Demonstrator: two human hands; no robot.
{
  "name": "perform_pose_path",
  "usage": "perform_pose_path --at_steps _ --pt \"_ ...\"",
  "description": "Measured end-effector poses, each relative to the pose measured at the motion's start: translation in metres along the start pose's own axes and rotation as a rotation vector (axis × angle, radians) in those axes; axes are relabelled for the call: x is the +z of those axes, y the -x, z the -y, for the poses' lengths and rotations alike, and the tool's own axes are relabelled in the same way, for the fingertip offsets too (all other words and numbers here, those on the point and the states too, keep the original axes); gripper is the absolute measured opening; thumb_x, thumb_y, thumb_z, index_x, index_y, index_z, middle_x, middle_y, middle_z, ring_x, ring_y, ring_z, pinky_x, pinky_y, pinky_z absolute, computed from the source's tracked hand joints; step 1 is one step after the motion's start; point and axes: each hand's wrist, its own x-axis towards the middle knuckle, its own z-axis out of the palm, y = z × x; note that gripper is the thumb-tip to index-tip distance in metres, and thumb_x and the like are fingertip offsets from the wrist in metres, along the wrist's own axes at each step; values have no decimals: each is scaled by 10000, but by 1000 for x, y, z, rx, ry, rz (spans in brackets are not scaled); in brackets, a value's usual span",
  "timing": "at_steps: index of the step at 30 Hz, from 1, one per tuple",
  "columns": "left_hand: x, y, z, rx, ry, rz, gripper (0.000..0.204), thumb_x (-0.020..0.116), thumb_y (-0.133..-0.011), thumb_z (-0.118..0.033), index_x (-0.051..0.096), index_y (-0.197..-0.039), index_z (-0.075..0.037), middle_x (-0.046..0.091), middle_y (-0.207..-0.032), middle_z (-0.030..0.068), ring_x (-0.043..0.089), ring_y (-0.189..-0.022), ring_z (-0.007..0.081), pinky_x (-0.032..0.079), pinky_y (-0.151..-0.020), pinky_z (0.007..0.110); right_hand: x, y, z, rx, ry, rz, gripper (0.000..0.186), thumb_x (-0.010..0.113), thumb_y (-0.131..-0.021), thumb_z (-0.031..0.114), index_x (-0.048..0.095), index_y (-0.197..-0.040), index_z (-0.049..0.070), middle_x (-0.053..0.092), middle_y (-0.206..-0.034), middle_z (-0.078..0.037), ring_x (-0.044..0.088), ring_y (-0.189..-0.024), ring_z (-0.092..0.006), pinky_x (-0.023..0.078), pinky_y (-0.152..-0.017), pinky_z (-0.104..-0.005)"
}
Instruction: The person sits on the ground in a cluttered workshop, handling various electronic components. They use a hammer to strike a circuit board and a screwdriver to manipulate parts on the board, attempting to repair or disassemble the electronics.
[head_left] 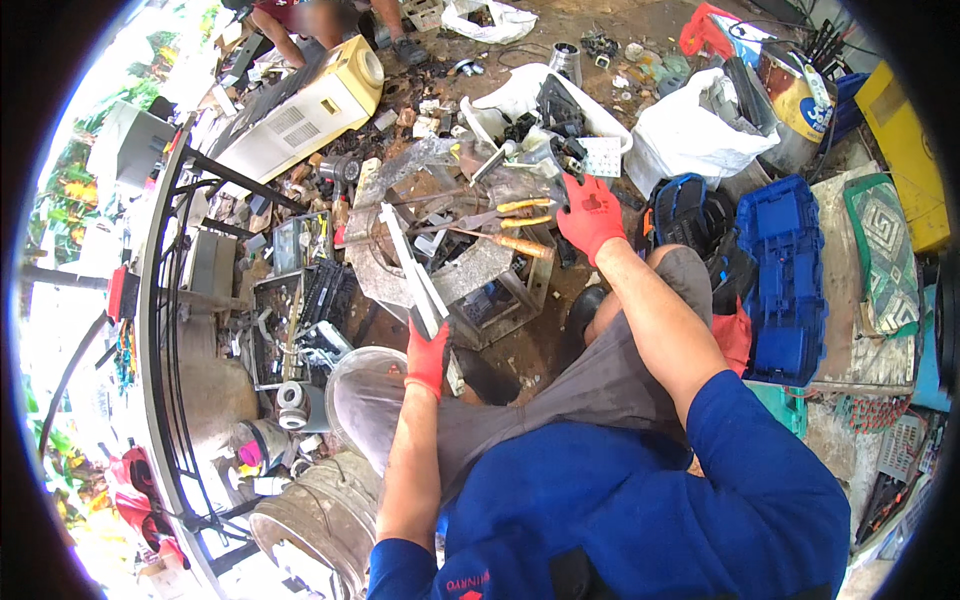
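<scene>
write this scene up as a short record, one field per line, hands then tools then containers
left hand: red-gloved, gripping a long pale strip
right hand: red-gloved, near the white tub; anything held is unclear
on the worn grey stand: yellow-handled tool, wooden-handled tool
right side: blue case, white sack

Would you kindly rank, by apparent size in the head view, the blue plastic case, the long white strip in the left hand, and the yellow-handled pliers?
1. Blue plastic case
2. Long white strip
3. Yellow-handled pliers
</scene>
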Motion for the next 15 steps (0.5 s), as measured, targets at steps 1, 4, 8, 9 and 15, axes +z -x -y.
perform_pose_path --at_steps 1,4,8,9,15 --pt "-6 -3 9 2 26 -12 775 757 -873 -199 333 -1486 12 641 -1267 169 614 -1153 259 451 -1001 357 -4 2 8 -17 15 -26 559 666 -835 266 538 -1361 129 540 -1322 -168 514 -1215 -350 451 -981 -474" --pt "-13 -6 31 -26 29 -126 622 746 -883 -195 467 -1398 14 679 -1165 137 646 -1044 249 491 -929 349 -12 4 24 -55 50 -98 525 659 -835 223 557 -1344 148 545 -1316 -144 501 -1229 -325 446 -964 -496" --pt "18 20 4 -424 424 156 153 689 -924 -198 639 -1016 -85 558 -685 -6 554 -525 128 474 -471 296 -8 14 -2 -62 105 -127 521 661 -829 220 565 -1336 149 543 -1319 -144 499 -1225 -328 430 -974 -504" --pt "11 21 3 -364 386 138 141 675 -932 -197 636 -1006 -84 557 -683 -7 555 -525 130 467 -466 296 -7 15 4 -81 91 -161 521 662 -827 221 567 -1335 149 542 -1321 -143 498 -1225 -330 426 -978 -505" --pt "2 24 17 -203 338 2 108 639 -953 -182 636 -969 -76 556 -683 -8 541 -539 105 431 -461 282 -5 20 18 -120 -87 -262 554 688 -805 265 572 -1327 121 531 -1334 -169 484 -1240 -374 406 -1015 -506"
